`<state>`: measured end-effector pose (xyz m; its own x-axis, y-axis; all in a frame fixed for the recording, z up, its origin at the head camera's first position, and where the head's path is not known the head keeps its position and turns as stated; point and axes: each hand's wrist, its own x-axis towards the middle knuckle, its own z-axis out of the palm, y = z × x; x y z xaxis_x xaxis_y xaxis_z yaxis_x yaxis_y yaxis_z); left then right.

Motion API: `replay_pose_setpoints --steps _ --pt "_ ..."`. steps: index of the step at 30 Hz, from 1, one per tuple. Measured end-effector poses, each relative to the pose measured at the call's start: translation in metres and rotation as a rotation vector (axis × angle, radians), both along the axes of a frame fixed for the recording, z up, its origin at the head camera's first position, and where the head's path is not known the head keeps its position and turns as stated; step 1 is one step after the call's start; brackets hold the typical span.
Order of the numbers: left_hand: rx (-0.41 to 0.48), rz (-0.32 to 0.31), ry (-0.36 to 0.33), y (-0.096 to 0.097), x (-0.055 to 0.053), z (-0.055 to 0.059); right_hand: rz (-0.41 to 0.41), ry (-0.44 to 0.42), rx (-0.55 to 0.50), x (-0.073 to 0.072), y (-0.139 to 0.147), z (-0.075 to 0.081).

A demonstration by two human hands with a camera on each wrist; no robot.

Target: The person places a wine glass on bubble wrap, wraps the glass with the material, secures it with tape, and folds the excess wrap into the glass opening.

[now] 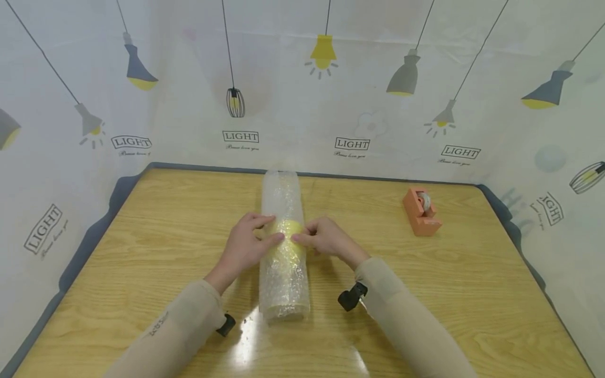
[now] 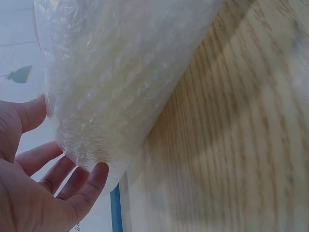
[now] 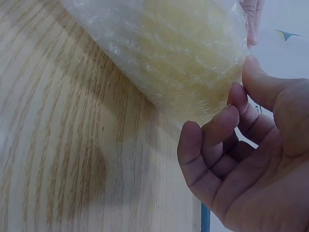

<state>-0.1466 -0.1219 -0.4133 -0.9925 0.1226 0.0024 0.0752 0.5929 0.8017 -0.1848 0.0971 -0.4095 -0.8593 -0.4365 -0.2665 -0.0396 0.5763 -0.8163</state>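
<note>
A long bubble-wrap roll [image 1: 283, 283] lies lengthwise on the wooden table in the head view, with something yellow showing through its middle. My left hand [image 1: 247, 240] holds its left side, thumb on top and fingers spread down the flank. From the right, my right hand [image 1: 327, 237] grips the roll with its thumb on top and its fingers curled against the side. Both thumb tips come close together over the yellow part. In the right wrist view the fingertips [image 3: 227, 121] bear on the clear, crinkled wrap.
An orange tape dispenser [image 1: 422, 212] with a roll of tape stands at the back right of the wooden table [image 1: 156, 241]. A white backdrop [image 1: 293, 94] printed with lamps rises behind the table and along both sides. The roll's far end reaches the table's back edge.
</note>
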Motion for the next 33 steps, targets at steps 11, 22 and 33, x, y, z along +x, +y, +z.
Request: replay_pose_setpoints --steps 11,22,33 --pt "0.004 0.014 -0.004 -0.002 -0.001 -0.002 -0.008 0.006 -0.030 0.001 0.000 -0.003" --pt "0.049 0.100 -0.151 -0.003 -0.004 -0.002 -0.131 -0.061 -0.003 0.001 0.002 -0.009" --pt "0.002 0.000 -0.324 -0.007 -0.009 0.000 -0.071 -0.101 -0.090 0.000 0.005 -0.012"
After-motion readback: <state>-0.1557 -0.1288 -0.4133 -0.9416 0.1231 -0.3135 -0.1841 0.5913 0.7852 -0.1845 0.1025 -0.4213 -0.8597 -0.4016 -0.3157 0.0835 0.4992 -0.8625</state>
